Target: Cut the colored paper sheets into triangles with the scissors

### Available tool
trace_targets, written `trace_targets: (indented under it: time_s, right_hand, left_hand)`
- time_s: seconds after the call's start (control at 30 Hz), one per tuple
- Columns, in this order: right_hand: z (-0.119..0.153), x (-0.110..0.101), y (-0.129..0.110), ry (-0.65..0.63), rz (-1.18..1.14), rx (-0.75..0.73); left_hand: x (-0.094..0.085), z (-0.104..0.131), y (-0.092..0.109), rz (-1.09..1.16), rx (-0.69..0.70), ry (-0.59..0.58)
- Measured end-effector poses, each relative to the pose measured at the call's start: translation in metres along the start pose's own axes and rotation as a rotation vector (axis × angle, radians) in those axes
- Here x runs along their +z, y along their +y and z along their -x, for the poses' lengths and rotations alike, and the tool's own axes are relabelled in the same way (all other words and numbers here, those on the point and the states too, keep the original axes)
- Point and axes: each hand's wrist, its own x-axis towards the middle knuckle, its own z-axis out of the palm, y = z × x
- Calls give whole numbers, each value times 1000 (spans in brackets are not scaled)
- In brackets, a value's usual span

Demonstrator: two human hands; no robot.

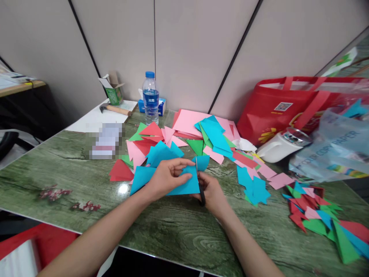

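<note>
My left hand (168,177) is closed on a sheet of blue paper (187,187), with its thumb on top near the right end. In my right hand (212,194) is a pair of scissors (202,194) with dark handles. Their blade crosses the paper close to its right edge, and a blue flap (203,163) stands out on the far side of the blade. Behind my left hand lie more blue pieces (162,153), on top of red, pink and green cut paper. The underside of the left hand's grip is hidden.
At the back stand a water bottle (151,100), a tissue box (162,107) and a green carton (114,95). A hammer (117,109) lies on white paper. To the right are a red bag (259,104), a white mug (276,147) and scattered paper scraps (319,219).
</note>
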Motion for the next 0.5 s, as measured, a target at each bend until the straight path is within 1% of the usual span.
trace_targets:
  time_s: [0.23,0.5]
  right_hand:
    - [-1,-1,1,4,0,45]
    - [0,2,-8,62,36,104]
  left_hand:
    - [0,0,0,22,-4,-2]
    - [-1,0,0,22,-10,-16]
